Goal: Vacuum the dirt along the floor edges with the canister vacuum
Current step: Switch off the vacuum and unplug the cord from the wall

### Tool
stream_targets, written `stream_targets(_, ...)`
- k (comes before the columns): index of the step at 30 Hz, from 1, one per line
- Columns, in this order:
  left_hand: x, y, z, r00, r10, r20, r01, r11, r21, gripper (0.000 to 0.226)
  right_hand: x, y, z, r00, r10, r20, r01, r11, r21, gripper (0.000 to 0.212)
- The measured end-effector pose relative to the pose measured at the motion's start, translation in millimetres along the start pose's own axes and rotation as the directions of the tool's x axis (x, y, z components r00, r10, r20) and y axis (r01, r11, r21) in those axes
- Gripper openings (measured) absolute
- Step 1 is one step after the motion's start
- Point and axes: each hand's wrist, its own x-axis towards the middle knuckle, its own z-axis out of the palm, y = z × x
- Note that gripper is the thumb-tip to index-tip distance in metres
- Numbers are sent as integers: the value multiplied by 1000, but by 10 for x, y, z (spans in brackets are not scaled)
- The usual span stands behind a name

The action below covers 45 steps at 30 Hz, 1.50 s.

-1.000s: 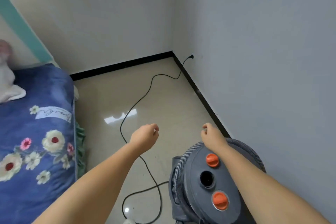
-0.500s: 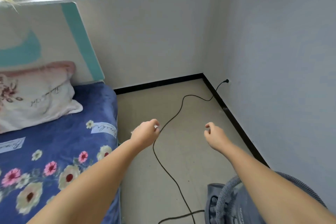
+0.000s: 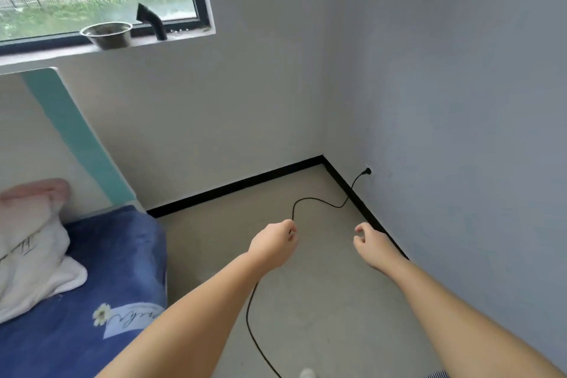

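My left hand point(image 3: 273, 244) is stretched out over the beige floor point(image 3: 322, 301) with its fingers curled into a fist, holding nothing. My right hand point(image 3: 372, 244) hovers beside it near the right wall, fingers loosely curled and empty. The vacuum's black power cord point(image 3: 319, 201) snakes across the floor under my left hand to a plug point(image 3: 367, 171) in the right wall. Only a striped sliver of the vacuum hose point(image 3: 437, 374) shows at the bottom edge. A black baseboard point(image 3: 245, 186) lines the floor edges into the corner.
A bed with a blue flowered cover point(image 3: 122, 255) and a pillow point(image 3: 30, 239) fills the left side. On the windowsill stand a metal bowl point(image 3: 107, 34) and a black nozzle piece point(image 3: 152, 21). A small white object point(image 3: 306, 373) lies at the bottom edge.
The view has tilted upward: the canister has dropped out of sight and the window has come in. Both hands stay stretched out and empty.
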Motion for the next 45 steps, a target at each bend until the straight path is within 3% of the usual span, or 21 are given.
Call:
stream_targets(6,992,8,-341,1000,-25,-7,25,999,-36,28,1027,-337,-250,999,26,34,-23,996,-86,34)
stream_targets(13,2164,-38,-632,995,36,93,-37,999,7,29,2040,-684,-385,997,71,24,-70,997,-45,32)
stream_targets(18,3265,-2,-950,966,192,172,-200,979,31,30,2757,-741,-474,974,225,-36,-224,974,45,29)
stream_targets(22,4196,28,-1152,908,286,305,-327,941,91,31,3159,-838,-452,914,396,-86,-377,908,182,26)
stream_targets(26,4941,261,-1219,839,365,404,-448,885,130,30,3443,-955,-422,878,473,-78,-430,850,304,20)
stream_targets(30,5559,612,-992,764,405,502,-544,823,164,32,3793,-785,-426,828,554,-84,-462,760,457,9)
stream_targets(38,6795,1120,-132,671,454,586,-650,741,171,31,4851,5,-417,761,649,5,-554,644,528,20)
stream_targets(42,7458,1181,452,604,512,610,-736,653,180,29,5538,435,-342,723,691,10,-601,622,502,21)
stream_targets(45,7908,1141,977,511,619,596,-828,540,150,33,6032,753,-192,677,736,-10,-615,573,541,20)
